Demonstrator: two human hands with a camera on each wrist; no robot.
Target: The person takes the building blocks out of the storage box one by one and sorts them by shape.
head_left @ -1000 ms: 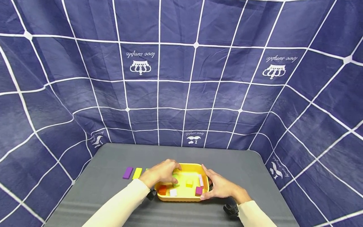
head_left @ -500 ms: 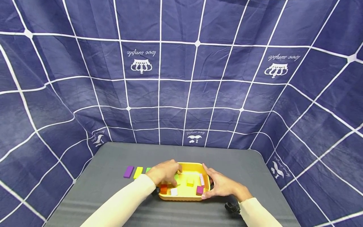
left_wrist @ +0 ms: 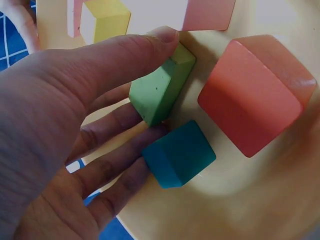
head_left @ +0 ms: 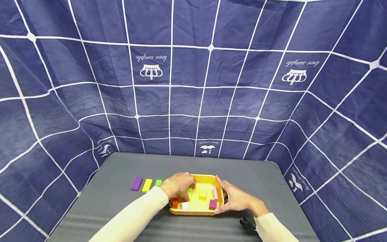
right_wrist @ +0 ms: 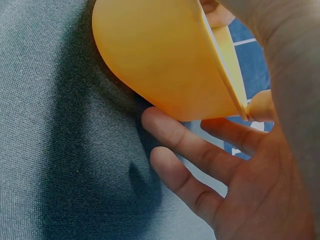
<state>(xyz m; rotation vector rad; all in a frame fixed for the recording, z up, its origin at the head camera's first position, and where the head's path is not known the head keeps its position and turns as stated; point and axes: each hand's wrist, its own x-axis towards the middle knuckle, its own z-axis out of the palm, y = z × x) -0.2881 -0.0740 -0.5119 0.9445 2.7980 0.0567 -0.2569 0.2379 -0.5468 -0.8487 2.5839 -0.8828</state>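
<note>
A yellow plastic tub [head_left: 202,212] stands on the table with several coloured blocks inside. My left hand [head_left: 179,185] reaches into its left part. In the left wrist view, the thumb and fingers are about a green block [left_wrist: 160,90], thumb over its top end. The lower fingertips lie against a teal block [left_wrist: 182,155], and a red-orange block [left_wrist: 255,95] sits beyond. My right hand [head_left: 235,198] spans the tub's right end, thumb at the front corner, forefinger at the back one. In the right wrist view, two fingers extend beneath the tub's outer wall [right_wrist: 160,60].
Left of the tub, a purple block [head_left: 137,184], a yellow block [head_left: 147,185] and a green block [head_left: 158,182] lie in a row on the grey table [head_left: 121,215]. Inside the tub are also white [head_left: 185,205], magenta [head_left: 213,204] and pink [head_left: 215,192] blocks. A blue curtain [head_left: 187,101] hangs behind.
My left hand has shifted slightly right and deeper into the tub, its fingers coming about the green block. The right hand stays at the tub's right end.
</note>
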